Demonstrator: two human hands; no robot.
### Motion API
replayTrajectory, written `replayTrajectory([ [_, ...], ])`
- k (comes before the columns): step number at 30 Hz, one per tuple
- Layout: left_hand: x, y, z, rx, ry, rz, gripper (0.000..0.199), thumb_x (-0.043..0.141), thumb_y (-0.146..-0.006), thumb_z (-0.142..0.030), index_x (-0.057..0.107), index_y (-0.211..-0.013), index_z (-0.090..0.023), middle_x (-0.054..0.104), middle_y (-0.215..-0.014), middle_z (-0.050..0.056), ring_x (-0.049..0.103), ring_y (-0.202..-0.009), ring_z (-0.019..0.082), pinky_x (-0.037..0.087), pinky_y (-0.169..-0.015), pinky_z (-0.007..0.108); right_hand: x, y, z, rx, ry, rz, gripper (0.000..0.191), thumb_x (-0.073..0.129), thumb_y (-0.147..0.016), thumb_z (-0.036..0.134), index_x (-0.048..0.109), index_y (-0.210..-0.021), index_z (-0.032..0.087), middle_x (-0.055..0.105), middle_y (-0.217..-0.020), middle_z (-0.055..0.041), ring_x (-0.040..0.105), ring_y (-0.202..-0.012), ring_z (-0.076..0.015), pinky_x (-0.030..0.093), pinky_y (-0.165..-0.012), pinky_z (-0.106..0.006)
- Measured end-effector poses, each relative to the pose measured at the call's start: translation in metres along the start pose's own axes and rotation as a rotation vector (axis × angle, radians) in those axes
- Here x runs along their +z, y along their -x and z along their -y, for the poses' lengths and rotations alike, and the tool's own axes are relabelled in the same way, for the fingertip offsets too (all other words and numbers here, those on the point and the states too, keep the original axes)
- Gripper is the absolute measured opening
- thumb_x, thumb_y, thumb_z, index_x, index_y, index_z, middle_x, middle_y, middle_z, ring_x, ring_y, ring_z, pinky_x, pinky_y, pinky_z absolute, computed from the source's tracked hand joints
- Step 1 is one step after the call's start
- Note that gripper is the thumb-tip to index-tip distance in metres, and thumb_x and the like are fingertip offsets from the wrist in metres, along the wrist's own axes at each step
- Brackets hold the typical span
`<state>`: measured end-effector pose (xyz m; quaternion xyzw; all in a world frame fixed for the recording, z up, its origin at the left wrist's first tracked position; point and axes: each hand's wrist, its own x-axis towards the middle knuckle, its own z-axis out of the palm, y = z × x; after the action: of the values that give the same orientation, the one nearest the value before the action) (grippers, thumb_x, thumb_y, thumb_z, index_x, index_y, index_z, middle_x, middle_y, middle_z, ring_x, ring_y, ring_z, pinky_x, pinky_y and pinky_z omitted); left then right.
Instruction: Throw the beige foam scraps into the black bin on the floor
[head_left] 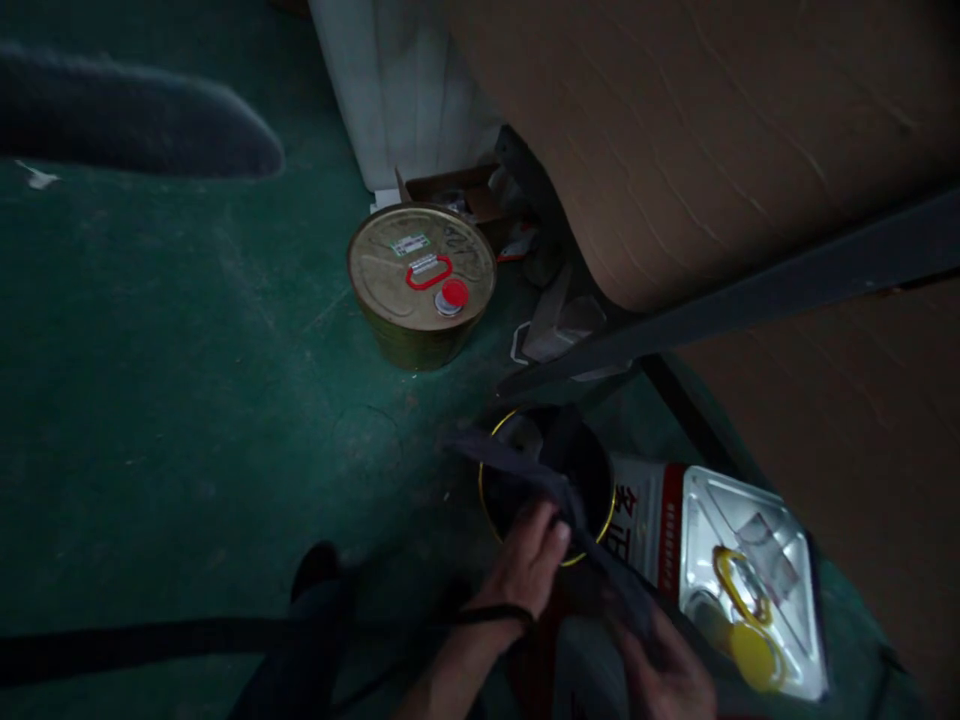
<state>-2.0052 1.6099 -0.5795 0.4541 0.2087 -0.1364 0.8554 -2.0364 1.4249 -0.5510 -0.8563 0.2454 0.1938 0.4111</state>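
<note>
A dark strip of cloth or similar soft material (517, 462) stretches across an open round bucket with a yellow rim (481, 490). Over the near edge of the bucket, my left hand (525, 565), with a dark band at the wrist, pinches the strip between thumb and fingers. Lower right, my right hand (667, 675) is closed around the other end of the strip, slightly blurred. The bucket's inside is dark, with some unclear material in it.
A round metal drum (382, 260) with a red handle stands on the green floor (187, 400). Right of the bucket lies a rectangular tin (799, 590) with a yellow cap. Brown board (712, 130) and a dark metal bar (787, 290) overhang the upper right.
</note>
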Motion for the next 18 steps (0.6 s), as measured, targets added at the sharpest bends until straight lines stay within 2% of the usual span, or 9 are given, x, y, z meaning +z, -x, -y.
replayTrajectory([
  [1,0.012,-0.006,0.004,0.003,-0.087,0.071,0.039,0.055,-0.079,-0.028,0.056,-0.117,-0.022,0.051,-0.129,0.006,0.036,-0.126,0.026,0.018,-0.108,0.036,-0.004,-0.001,-0.004,0.024,-0.008,-0.068,0.049,0.064,-0.066,0.043,0.058,-0.109,0.019,0.062,-0.108,-0.0104,0.051,-0.110,-0.0320,0.039,-0.095,-0.044],
  [2,0.021,-0.015,0.011,0.004,-0.160,0.086,0.040,0.057,-0.077,-0.026,0.056,-0.117,-0.020,0.051,-0.129,0.008,0.035,-0.126,0.028,0.014,-0.109,0.039,-0.004,-0.005,-0.006,0.025,-0.026,-0.115,0.057,0.060,-0.070,0.044,0.048,-0.120,0.019,0.058,-0.115,-0.0119,0.049,-0.113,-0.0312,0.039,-0.096,-0.045],
  [4,0.028,-0.035,0.026,-0.019,-0.270,0.008,0.042,0.060,-0.072,-0.018,0.057,-0.115,-0.016,0.052,-0.126,0.015,0.036,-0.124,0.034,0.011,-0.108,0.048,0.002,-0.020,-0.007,-0.091,0.014,-0.088,0.071,0.049,-0.077,0.045,0.020,-0.135,0.017,0.049,-0.126,-0.0167,0.050,-0.113,-0.0277,0.043,-0.092,-0.044],
  [6,0.022,-0.052,0.037,-0.026,-0.293,-0.067,0.040,0.061,-0.069,-0.012,0.060,-0.109,-0.011,0.053,-0.121,0.020,0.036,-0.123,0.037,0.011,-0.107,0.051,0.015,-0.044,-0.006,-0.279,0.185,-0.010,0.073,0.040,-0.081,0.044,0.008,-0.136,0.010,0.043,-0.129,-0.0225,0.050,-0.112,-0.0256,0.044,-0.091,-0.043],
  [7,0.016,-0.056,0.039,-0.017,-0.291,-0.093,0.039,0.059,-0.069,-0.012,0.060,-0.108,-0.011,0.052,-0.121,0.020,0.035,-0.123,0.036,0.012,-0.107,0.049,0.023,-0.058,-0.006,-0.359,0.283,0.016,0.069,0.040,-0.081,0.043,0.016,-0.135,0.007,0.041,-0.131,-0.0228,0.046,-0.117,-0.0261,0.039,-0.096,-0.045],
  [9,0.001,-0.055,0.037,0.024,-0.280,-0.146,0.038,0.056,-0.073,-0.015,0.059,-0.110,-0.013,0.052,-0.122,0.016,0.036,-0.122,0.031,0.016,-0.108,0.041,0.042,-0.089,-0.008,-0.457,0.428,0.028,0.062,0.043,-0.080,0.039,0.031,-0.130,0.006,0.031,-0.138,-0.0208,0.025,-0.130,-0.0274,0.023,-0.106,-0.047],
  [11,-0.015,-0.042,0.032,0.043,-0.304,-0.190,0.037,0.053,-0.075,-0.018,0.058,-0.111,-0.016,0.054,-0.117,0.013,0.043,-0.115,0.029,0.024,-0.104,0.039,0.067,-0.119,-0.013,-0.497,0.541,0.071,0.056,0.039,-0.083,0.029,0.027,-0.132,0.004,0.024,-0.142,-0.0204,0.016,-0.133,-0.0261,0.018,-0.108,-0.046],
  [14,-0.034,-0.011,0.029,-0.013,-0.387,-0.173,0.036,0.052,-0.076,-0.021,0.059,-0.111,-0.017,0.058,-0.111,0.013,0.052,-0.101,0.027,0.036,-0.093,0.039,0.112,-0.155,-0.026,-0.499,0.692,0.178,0.048,0.038,-0.085,0.017,0.030,-0.131,0.010,0.025,-0.142,-0.0183,0.024,-0.130,-0.0280,0.028,-0.102,-0.050],
  [18,-0.053,0.020,0.039,-0.106,-0.457,-0.078,0.036,0.049,-0.079,-0.024,0.057,-0.114,-0.019,0.059,-0.112,0.010,0.052,-0.102,0.025,0.037,-0.092,0.036,0.165,-0.187,-0.044,-0.482,0.874,0.286,0.037,0.055,-0.081,0.022,0.047,-0.117,0.017,0.047,-0.128,-0.0107,0.049,-0.110,-0.0246,0.044,-0.089,-0.048],
])
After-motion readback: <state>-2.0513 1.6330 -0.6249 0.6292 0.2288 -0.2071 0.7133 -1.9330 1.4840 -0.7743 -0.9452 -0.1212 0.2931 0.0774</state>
